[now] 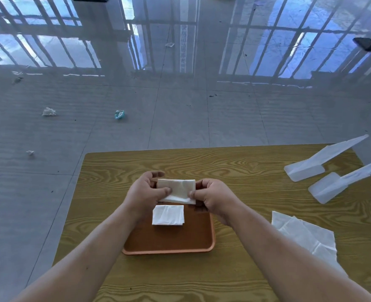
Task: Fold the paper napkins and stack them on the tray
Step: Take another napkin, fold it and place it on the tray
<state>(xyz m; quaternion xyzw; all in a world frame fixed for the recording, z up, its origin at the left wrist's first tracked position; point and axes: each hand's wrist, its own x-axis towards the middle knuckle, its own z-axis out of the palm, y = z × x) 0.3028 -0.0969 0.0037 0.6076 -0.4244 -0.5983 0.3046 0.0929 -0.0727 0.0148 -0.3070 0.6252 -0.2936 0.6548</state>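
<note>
The left hand (146, 192) and right hand (212, 199) each pinch one end of the held napkin (178, 189) over the tray (169, 243) at its far edge — a folded napkin (168, 215) lies inside, bare room nearer.

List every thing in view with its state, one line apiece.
Held napkin: folded, pinched at both ends.
Left hand: pinching the held napkin.
Right hand: pinching the held napkin.
Tray: flat on the table.
Second napkin: folded, flat on the tray.
Loose napkins: unfolded, on the table.
</note>
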